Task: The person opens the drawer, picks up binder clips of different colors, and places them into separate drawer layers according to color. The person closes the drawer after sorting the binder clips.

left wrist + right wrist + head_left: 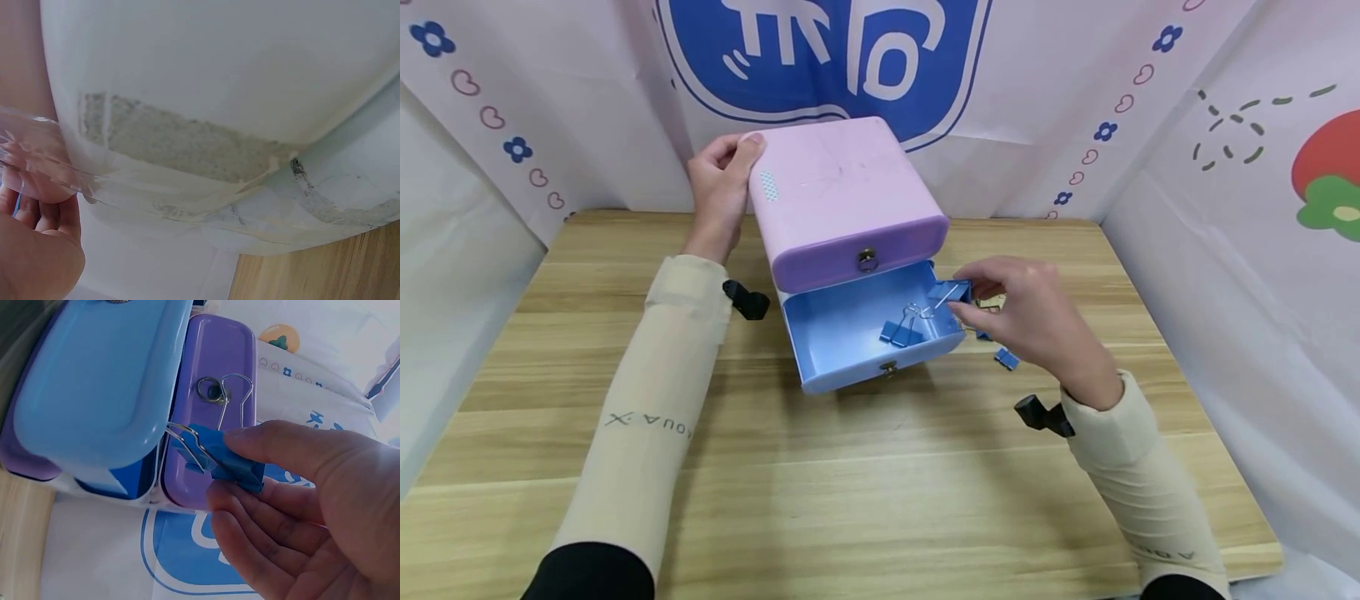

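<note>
A small drawer cabinet (842, 171) with a pink top stands on the table, its blue drawer (831, 325) pulled out below a closed purple drawer (857, 258). My left hand (718, 192) grips the cabinet's back left corner, thumb on the top; in the left wrist view its fingers (59, 219) curl at the edge. Between thumb and fingers, my right hand (1037, 317) pinches a large blue binder clip (234, 465) by its body, over the blue drawer's right edge. Its wire handles point toward the drawer. Inside the drawer lies another blue binder clip (901, 333).
A small blue binder clip (1006, 358) lies on the wooden table (880, 492) right of the drawer. Close by, a yellowish clip (992, 302) is partly hidden by my right hand. A printed white cloth (1000, 158) hangs behind the cabinet.
</note>
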`<state>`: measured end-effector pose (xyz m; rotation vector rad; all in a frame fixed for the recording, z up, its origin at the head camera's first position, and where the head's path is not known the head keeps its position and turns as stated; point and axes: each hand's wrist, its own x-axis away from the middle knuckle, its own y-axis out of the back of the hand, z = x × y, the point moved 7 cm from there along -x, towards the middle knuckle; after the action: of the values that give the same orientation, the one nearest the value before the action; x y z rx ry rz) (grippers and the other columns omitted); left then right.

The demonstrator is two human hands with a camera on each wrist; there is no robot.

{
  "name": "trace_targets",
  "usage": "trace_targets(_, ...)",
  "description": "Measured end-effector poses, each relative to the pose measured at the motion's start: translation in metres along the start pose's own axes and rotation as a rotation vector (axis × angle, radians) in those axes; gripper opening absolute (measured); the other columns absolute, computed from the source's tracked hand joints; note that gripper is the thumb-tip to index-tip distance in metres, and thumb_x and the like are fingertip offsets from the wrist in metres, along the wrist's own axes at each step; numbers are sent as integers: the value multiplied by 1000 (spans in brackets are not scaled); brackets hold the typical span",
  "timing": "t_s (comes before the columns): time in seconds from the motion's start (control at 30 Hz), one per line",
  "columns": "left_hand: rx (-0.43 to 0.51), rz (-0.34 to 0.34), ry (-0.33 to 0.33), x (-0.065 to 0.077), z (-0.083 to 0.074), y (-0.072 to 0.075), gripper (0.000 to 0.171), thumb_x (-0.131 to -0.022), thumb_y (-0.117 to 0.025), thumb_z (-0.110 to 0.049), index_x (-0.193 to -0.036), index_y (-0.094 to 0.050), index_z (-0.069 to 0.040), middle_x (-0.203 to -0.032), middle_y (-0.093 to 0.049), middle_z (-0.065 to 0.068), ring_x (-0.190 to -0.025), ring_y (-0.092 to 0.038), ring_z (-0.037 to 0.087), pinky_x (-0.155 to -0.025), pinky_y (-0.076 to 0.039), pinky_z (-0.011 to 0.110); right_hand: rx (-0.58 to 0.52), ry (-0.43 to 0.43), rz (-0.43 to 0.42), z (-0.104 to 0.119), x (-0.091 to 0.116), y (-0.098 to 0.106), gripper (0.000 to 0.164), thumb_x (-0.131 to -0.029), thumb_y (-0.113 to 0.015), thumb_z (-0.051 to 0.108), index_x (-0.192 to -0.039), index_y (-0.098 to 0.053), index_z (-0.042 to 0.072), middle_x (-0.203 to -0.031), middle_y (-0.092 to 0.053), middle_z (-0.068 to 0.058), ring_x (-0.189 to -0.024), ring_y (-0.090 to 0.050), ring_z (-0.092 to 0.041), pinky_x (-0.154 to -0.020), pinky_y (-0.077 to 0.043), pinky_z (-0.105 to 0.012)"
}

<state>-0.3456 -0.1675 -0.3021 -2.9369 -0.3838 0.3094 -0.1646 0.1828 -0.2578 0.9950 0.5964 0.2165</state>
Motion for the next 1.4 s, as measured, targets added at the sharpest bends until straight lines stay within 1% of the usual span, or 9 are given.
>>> trace_targets(0.2, -3, 3, -2, 0, 1, 0, 24, -96, -78, -30, -111, -78, -12, -98, -69, -2, -84, -62, 11, -74, -52, 22, -35, -1, 24, 12, -8, -7, 28, -88, -86, 12, -112, -78, 1, -104, -81, -11, -86, -77, -22, -80, -65, -40)
trace_targets(0.33, -7, 3, 0, 1, 1, 0, 25, -96, -78, -31, -112, -78, -12, -99, -69, -2, -85, -62, 11, -75, -51, 22, -49, 24, 48, 21, -14, -16, 29, -88, -86, 14, -112, -77, 0, -104, -80, -11, -86, -77, -22, -81, -65, -38)
trace_targets(0.5, -3, 9, 6, 2, 1, 0, 26, -96, -78, -31, -113, -78, -11, -99, -69, -1, -85, -62, 11, -74, -52, 22, -76, 44, 94, 31, -22, -30, 30, -88, -87, 15, -113, -77, 0, -102, -78, -9, -87, -75, -21, -82, -65, -35)
trace_targets(0.67, -5, 7, 2, 2, 2, -1, 25, -96, -78, -31, -113, -78, -12, -99, -68, -2, -85, -62, 11, -74, -51, 21, -121, 69, 127, 37, -28, -48, 32, -87, -87, 12, -113, -76, -3, -101, -77, -11, -86, -74, -20, -79, -64, -33)
trace_targets(0.77, -6, 7, 4, 2, 2, -1, 25, -96, -78, -31, -113, -78, -12, -99, -68, -2, -84, -62, 10, -73, -51, 21, -110, 88, 137, 40, -30, -58, 31, -86, -88, 13, -111, -77, -2, -99, -78, -11, -84, -74, -18, -77, -63, -30)
trace_targets(0.83, -5, 8, 6, 2, 2, -1, 25, -96, -78, -31, -113, -78, -12, -98, -68, -2, -84, -62, 10, -73, -51, 21, -86, 91, 154, 42, -32, -64, 31, -87, -88, 16, -111, -78, 0, -98, -79, -9, -83, -74, -16, -76, -62, -29)
trace_targets(0.97, -8, 5, 1, 1, 2, -1, 26, -96, -78, -32, -112, -78, -12, -98, -69, -2, -83, -62, 10, -73, -52, 21, -68, 78, 230, 45, -37, -77, 31, -88, -87, 22, -111, -79, 4, -96, -80, -5, -84, -74, -14, -77, -61, -27)
trace_targets(1.17, -12, -8, -10, 1, 2, 0, 23, -96, -79, -31, -110, -78, -13, -96, -69, -3, -82, -62, 10, -72, -52, 20, -161, 70, 348, 50, -46, -98, 27, -90, -86, 19, -110, -79, 3, -99, -81, -7, -83, -76, -12, -78, -62, -25)
trace_targets(1.4, 1, 0, 2, 0, 2, -1, 25, -95, -79, -31, -111, -78, -12, -97, -70, -2, -83, -63, 10, -73, -52, 21, -213, 36, 456, 51, -50, -113, 28, -93, -83, 19, -115, -79, 3, -105, -81, -7, -85, -76, -10, -79, -62, -23)
